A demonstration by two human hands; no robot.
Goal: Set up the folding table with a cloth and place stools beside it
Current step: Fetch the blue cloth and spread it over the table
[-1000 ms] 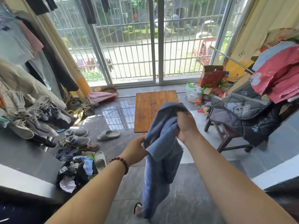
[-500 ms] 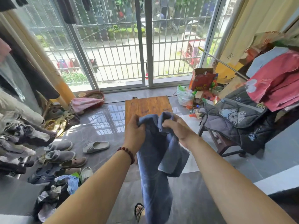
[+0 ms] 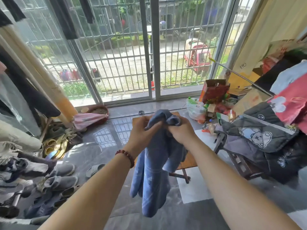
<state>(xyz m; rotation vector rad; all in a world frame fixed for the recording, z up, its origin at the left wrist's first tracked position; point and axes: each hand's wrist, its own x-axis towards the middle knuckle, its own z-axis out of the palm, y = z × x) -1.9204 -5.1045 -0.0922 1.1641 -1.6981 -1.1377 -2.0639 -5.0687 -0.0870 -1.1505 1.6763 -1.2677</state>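
A blue cloth [image 3: 153,176] hangs bunched in front of me, its lower end dangling over the floor. My left hand [image 3: 141,134] grips its top on the left, and my right hand [image 3: 180,131] grips it close beside, knuckles almost touching. Behind and below the cloth stands the low wooden folding table [image 3: 187,161], mostly hidden by the cloth and my hands; a corner of its top and one dark leg show. A dark wooden stool [image 3: 235,161] stands to the right, draped with a grey quilted garment.
Shoes and slippers [image 3: 63,170] and hanging clothes crowd the left floor. Boxes, a plastic bag [image 3: 195,111] and clutter lie at the right by the barred sliding door [image 3: 149,52]. Clothes pile at the far right. Glossy grey floor [image 3: 106,138] stretches around the table.
My left hand rose to the cloth's top and both hands now hold it close together. The view moved nearer the table, which the cloth now mostly covers from sight.
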